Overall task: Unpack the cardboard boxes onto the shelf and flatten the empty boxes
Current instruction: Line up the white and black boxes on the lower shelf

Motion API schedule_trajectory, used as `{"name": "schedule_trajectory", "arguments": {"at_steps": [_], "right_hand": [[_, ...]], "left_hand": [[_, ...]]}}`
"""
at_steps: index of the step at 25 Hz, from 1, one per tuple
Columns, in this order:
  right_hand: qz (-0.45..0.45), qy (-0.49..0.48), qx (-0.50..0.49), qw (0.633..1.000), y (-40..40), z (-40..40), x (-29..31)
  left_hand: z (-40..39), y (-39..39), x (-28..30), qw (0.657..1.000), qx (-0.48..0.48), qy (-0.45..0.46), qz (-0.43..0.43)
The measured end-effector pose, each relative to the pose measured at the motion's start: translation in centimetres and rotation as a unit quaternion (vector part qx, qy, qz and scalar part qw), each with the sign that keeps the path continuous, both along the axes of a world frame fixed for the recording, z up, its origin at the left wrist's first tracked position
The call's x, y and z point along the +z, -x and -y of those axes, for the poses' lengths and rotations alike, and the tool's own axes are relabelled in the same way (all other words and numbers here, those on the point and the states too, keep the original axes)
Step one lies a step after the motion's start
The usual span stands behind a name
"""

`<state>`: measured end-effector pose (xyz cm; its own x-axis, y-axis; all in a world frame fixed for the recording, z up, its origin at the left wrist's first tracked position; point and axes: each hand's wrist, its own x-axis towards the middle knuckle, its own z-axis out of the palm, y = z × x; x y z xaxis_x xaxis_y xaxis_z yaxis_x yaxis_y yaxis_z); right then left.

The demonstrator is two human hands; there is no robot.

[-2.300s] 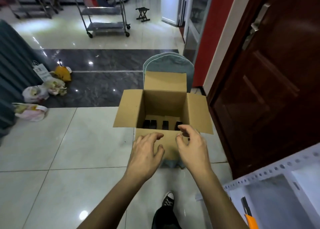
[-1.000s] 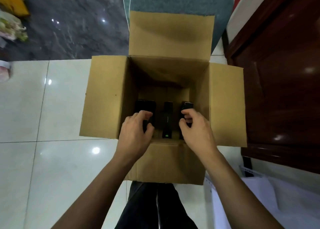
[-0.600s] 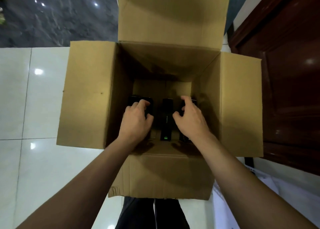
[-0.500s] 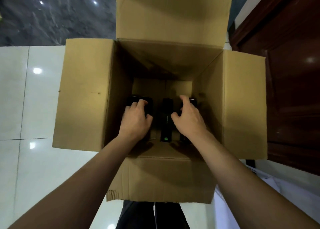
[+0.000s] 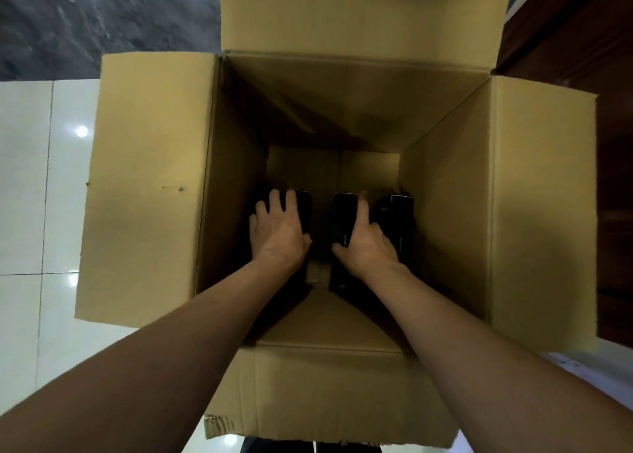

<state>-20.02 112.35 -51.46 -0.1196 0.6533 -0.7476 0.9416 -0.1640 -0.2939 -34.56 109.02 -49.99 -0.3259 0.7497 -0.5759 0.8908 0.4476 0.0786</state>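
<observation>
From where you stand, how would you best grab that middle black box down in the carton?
Probably from above, pinching its two long sides. The middle black box lies lengthwise on the carton floor with open gaps on both flanks, and the right hand already rests over it.

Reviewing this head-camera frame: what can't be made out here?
- Black item under the left hand: mostly covered by the hand, so whether it is gripped is unclear.
- Print on the middle black item: too small and dark to read.
- Right hand: fingers lie between two black items; no grasp can be confirmed.
- Cardboard box support: hidden by the box itself.
</observation>
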Motion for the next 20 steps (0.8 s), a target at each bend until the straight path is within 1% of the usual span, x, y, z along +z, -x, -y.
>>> {"name": "schedule_trajectory", "arguments": {"at_steps": [3, 8, 11, 15, 17, 20], "right_hand": [[0.003, 0.004, -0.011, 1.000, 0.6, -0.3, -0.9], [0.031, 0.033, -0.006, 0.999, 1.8, -0.6, -1.9], [0.034, 0.036, -0.010, 0.999, 2.1, -0.5, -2.4], [0.029, 0.031, -0.037, 0.998, 2.1, -0.4, -2.7], [0.028, 0.029, -0.048, 0.998, 2.0, -0.5, -2.7], [0.021, 0.019, -0.060, 0.998, 1.4, -0.7, -2.5]], "left_hand": [[-0.7, 0.4, -1.0, 0.999, -0.026, 0.013, -0.027], [-0.9, 0.2, -2.3, 0.997, -0.064, 0.032, -0.036], [-0.9, -0.4, -2.5, 0.995, -0.076, 0.023, -0.057], [-0.6, -1.3, -2.7, 0.987, -0.126, 0.006, -0.103], [-0.6, -1.5, -2.8, 0.990, -0.114, 0.021, -0.081], [-0.5, -1.9, -2.9, 0.995, -0.082, 0.047, -0.013]]}}
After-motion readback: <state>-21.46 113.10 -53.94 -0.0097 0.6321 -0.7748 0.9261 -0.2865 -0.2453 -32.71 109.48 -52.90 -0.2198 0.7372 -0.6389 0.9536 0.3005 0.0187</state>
